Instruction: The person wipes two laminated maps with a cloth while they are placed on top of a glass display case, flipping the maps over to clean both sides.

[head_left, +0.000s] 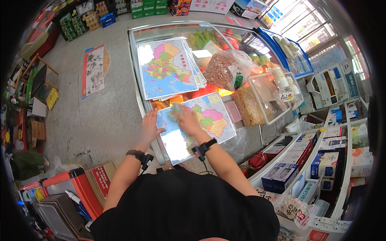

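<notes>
A glossy laminated map (pixel 211 120) lies on the glass top of a display case, upside down from where I stand. Its lower left reflects bright light. My right hand (pixel 187 121) presses a pale green cloth (pixel 175 112) onto the map's upper left part. At the map's left edge rests my left hand (pixel 149 128), fingers apart and holding nothing. Farther along the glass is a loose stack of similar maps (pixel 169 67), slightly fanned out at the right side. Dark bands with small devices are strapped around both wrists.
Right of the stack sit a clear bag of brown nuts (pixel 218 67) and a clear container (pixel 253 104). Paper cups (pixel 280 78) stand on a white-framed lid. Shelves of boxed goods (pixel 280 177) flank my right. A red-framed cart (pixel 84 186) is at lower left.
</notes>
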Motion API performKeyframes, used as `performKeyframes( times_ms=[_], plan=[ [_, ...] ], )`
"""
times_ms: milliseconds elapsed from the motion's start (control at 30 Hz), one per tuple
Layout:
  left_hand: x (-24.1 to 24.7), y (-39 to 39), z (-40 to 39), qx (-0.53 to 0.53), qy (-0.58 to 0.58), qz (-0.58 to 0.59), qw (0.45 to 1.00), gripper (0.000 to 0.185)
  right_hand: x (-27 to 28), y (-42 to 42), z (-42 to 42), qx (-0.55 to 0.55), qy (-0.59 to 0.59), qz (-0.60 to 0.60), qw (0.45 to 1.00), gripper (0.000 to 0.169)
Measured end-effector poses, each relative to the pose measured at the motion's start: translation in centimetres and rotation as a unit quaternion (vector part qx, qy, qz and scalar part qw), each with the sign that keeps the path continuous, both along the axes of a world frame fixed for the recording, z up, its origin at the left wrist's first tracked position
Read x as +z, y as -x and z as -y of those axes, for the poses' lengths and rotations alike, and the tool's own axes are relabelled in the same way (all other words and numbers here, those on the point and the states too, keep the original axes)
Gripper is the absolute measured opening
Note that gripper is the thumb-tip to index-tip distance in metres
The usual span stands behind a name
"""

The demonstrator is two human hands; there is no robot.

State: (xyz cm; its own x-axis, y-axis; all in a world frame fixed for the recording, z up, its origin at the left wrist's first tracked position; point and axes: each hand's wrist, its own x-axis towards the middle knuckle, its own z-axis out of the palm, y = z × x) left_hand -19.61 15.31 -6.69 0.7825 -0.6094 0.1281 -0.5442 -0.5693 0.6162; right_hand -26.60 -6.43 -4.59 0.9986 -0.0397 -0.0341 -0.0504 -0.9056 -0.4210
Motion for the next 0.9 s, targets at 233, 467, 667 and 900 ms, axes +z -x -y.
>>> performKeyframes(
  times_ms=[233, 467, 667, 900],
  plan=[
    [-0.3, 0.0, 0.3, 0.006, -0.01, 0.002, 1.0, 0.111, -1.7, 2.3, 12.1, -0.333, 0.06, 0.004, 0.941, 0.051],
    [-0.8, 0.0, 0.2, 0.009, -0.008, 0.016, 1.0, 0.111, -2.2, 0.5, 3.6, -0.119, 0.063, 0.042, 0.99, 0.052],
    [0.0, -0.4, -0.3, -0.039, 0.009, 0.019, 0.999, 0.113, 0.0, 2.0, -5.7, 0.067, -0.006, 0.041, 0.997, 0.045],
    [-0.1, -0.9, -0.7, -0.032, -0.041, -0.002, 0.999, 0.09, -0.1, 2.4, 2.9, -0.179, 0.027, 0.023, 0.983, 0.052]
  ],
)
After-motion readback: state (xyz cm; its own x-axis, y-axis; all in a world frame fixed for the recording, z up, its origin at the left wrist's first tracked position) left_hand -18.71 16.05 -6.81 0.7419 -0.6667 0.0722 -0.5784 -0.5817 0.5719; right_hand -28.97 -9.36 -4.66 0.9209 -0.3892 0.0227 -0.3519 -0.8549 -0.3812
